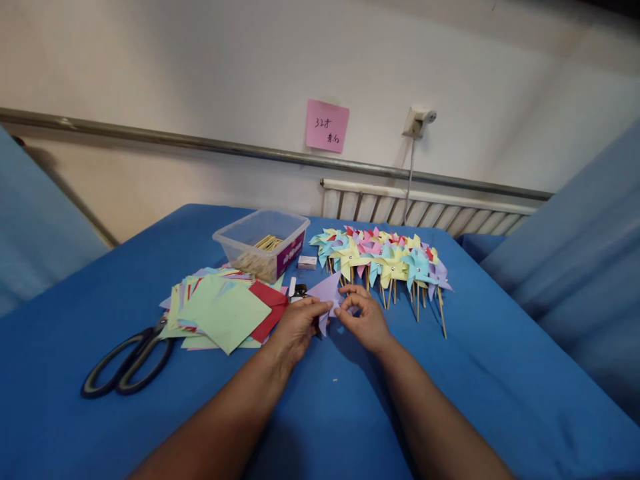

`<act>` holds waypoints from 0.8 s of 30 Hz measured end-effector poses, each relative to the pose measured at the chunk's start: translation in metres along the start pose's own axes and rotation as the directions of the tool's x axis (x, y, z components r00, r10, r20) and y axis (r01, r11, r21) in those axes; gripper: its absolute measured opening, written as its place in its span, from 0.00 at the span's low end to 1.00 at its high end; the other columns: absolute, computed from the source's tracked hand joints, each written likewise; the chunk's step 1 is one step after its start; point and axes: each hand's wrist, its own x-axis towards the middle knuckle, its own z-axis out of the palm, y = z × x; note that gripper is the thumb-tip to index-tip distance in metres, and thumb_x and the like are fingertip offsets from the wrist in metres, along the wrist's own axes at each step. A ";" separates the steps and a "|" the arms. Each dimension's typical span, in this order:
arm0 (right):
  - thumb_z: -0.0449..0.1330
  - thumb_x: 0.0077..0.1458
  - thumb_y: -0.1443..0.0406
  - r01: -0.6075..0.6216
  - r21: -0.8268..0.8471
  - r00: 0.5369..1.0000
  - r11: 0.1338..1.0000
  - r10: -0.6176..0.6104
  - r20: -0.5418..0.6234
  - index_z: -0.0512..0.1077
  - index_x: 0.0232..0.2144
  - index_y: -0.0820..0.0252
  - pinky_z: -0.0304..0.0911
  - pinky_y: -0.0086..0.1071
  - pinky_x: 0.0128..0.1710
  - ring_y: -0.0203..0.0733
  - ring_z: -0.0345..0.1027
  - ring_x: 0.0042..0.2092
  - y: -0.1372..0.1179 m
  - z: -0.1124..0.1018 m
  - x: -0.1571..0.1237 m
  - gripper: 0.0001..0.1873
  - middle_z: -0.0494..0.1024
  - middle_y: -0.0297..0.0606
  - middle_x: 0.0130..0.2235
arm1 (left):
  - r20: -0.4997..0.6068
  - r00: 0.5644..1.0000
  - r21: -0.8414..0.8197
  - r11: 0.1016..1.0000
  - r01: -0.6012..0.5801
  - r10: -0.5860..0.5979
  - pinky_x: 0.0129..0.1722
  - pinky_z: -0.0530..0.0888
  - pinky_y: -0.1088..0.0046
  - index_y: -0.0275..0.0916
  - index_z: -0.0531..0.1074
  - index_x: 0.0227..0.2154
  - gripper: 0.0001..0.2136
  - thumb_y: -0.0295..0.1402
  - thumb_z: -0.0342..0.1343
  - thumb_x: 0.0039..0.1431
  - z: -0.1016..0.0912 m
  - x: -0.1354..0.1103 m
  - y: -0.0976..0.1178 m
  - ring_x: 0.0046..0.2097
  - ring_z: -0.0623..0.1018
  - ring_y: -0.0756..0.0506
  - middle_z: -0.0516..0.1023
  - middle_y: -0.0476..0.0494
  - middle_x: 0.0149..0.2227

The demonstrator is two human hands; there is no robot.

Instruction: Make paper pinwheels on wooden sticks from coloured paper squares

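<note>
A purple paper pinwheel (326, 291), partly folded, is held up between my two hands above the blue table. My left hand (300, 325) pinches it near the middle from the left side. From the right, my right hand (366, 320) grips it with thumb and forefinger, the other fingers curled. Some of its folds are hidden behind my fingers. Just behind my left hand lies a small stapler-like black and white tool (299, 290), partly covered by the paper. To the left sits a stack of coloured paper squares (225, 312), pale green on top.
Scissors (127, 363) with dark handles lie at the left, blades under the paper. A clear plastic box (240, 233) holds wooden sticks (269, 243); a small box (307, 263) stands beside it. Several finished pinwheels (393, 267) on sticks lie at the back right.
</note>
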 end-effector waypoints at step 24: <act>0.62 0.47 0.66 0.087 -0.062 0.991 0.994 -0.080 0.111 0.70 0.21 0.56 0.61 0.39 0.45 0.44 0.66 0.45 0.002 -0.014 0.002 0.05 0.73 0.38 0.43 | 0.040 0.999 0.076 0.997 0.027 -0.030 0.21 0.65 0.75 0.36 0.67 0.20 0.13 0.32 0.69 0.35 -0.005 0.006 -0.006 0.21 0.70 0.51 0.69 0.51 0.18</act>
